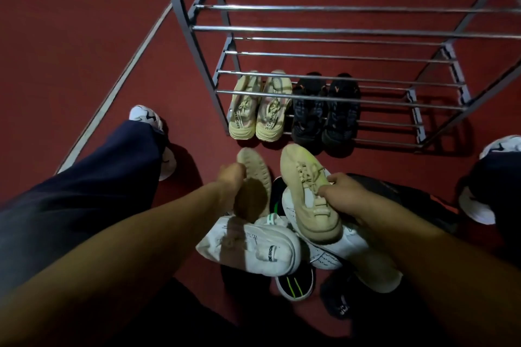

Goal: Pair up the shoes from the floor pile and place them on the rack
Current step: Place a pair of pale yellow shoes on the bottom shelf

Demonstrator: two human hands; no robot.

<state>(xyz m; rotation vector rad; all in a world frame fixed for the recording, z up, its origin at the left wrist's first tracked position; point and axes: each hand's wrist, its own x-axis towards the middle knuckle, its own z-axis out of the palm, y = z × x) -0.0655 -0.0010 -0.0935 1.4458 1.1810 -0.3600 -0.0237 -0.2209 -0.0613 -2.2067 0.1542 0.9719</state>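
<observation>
While the left hand [232, 177] grips one beige shoe [251, 186] sole-up, right fingers [327, 191] pinch its mate [310, 197] above the pile [253, 253], rack [338, 30] beyond.

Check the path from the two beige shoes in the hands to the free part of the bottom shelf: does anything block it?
Nothing visible does. Both beige shoes are lifted above the pile, and the bottom shelf is bare right of the black pair.

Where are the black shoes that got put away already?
The black pair sits on the rack's bottom shelf, in the middle of the head view, right beside the beige pair.
</observation>
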